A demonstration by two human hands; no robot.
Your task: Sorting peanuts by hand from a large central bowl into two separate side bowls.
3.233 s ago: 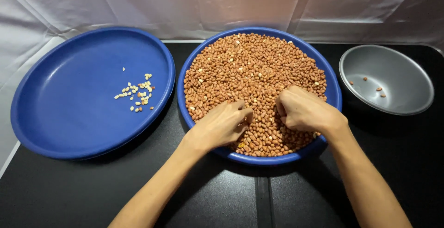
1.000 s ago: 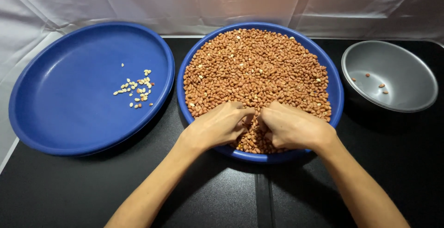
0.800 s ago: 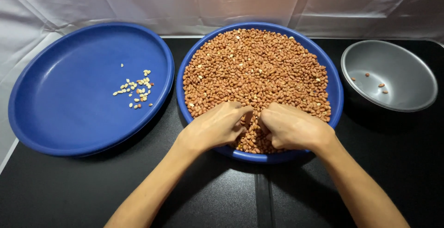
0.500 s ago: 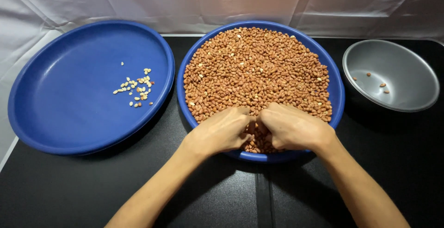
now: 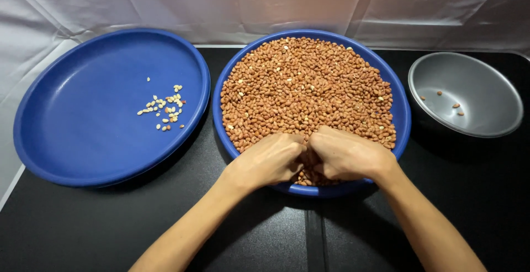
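Under both hands (image 5: 309, 159), reddish-brown peanuts (image 5: 303, 84) heap the blue basin (image 5: 402, 112).

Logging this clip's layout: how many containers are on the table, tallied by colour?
Blue trays: 2, one with a few pale kernels, one full of red-brown peanuts
Grey bowl: 1
Total: 3
Left hand and right hand rest in the peanuts.

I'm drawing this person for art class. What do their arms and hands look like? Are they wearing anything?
Both arms are bare as far as the picture shows: no sleeves in view. The left hand and the right hand wear no gloves, and no rings, watch or bracelets show on them or on the wrists. The fingers curl under, so nails cannot be seen.
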